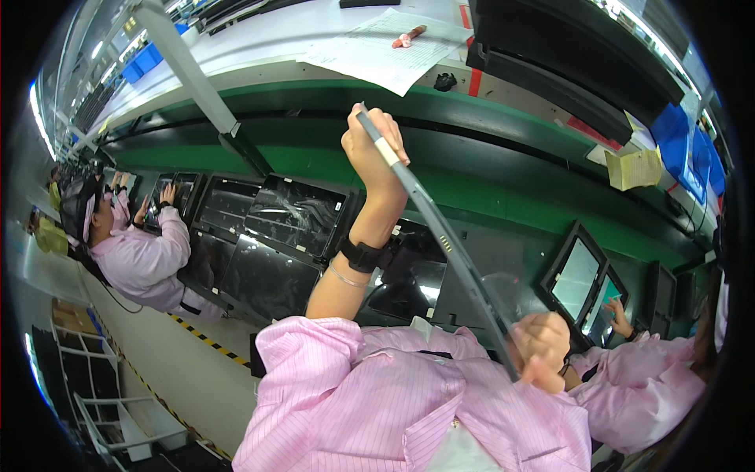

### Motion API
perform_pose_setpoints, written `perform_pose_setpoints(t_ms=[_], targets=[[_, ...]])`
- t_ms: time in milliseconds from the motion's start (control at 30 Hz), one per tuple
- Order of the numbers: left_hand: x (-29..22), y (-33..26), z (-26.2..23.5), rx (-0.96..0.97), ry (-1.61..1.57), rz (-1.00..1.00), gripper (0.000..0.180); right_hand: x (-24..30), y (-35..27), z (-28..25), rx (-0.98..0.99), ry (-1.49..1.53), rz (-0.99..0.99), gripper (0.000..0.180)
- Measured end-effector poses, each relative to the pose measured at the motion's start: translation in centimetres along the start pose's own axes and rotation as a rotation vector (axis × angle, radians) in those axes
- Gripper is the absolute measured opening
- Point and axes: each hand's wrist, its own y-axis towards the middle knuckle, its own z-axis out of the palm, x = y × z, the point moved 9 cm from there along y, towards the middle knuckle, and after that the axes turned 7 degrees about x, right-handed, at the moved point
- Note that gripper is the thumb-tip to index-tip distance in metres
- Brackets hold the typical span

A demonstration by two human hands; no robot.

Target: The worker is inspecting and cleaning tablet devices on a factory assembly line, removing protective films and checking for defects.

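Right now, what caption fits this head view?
Both hands, left hand and right hand, hold a thin grey panel edge-on above the line.

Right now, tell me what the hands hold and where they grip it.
Both hold one thin grey panel, seen edge-on: left hand at its upper end, right hand at its lower end.

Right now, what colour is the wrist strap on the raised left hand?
Black wrist strap, below the left hand; head view.

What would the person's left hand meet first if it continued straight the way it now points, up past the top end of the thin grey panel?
Probably the green shelf edge above the left hand; depth is unclear.
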Motion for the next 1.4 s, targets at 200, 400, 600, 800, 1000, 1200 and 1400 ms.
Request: perform_pose_setpoints(t_ms=[200,400,600,800,1000,1200,1400], targets=[[0.8,1.2,-0.4,0.350,-0.390,0.084,0.058,-6.0,0.8,5.4,0.376,0.539,0.557,0.050],[-1.6,1.5,-4.4,0.965,-0.342,0.126,0.023,-6.3,-7.3,6.1,0.797,0.706,0.795,0.026],[2.2,-0.7,-12.7,0.643,-0.505,0.146,0.022,-8.5,-4.8,4.8,-0.014,0.638,0.980,0.040],[1.6,-2.4,-14.7,0.662,-0.469,0.207,0.023,-7.4,-5.0,8.1,0.079,0.872,0.981,0.027],[2.6,-1.5,-15.4,0.483,-0.423,0.177,0.023,-6.9,-5.4,8.6,0.094,0.845,0.976,0.022],[3.2,-1.2,-16.5,0.240,-0.375,0.208,0.023,-7.2,-6.3,10.0,0.068,0.820,1.074,0.023],[6.2,-2.1,-17.0,0.008,-0.358,0.163,0.024,-8.2,-6.3,10.8,0.034,0.844,1.090,0.029]])
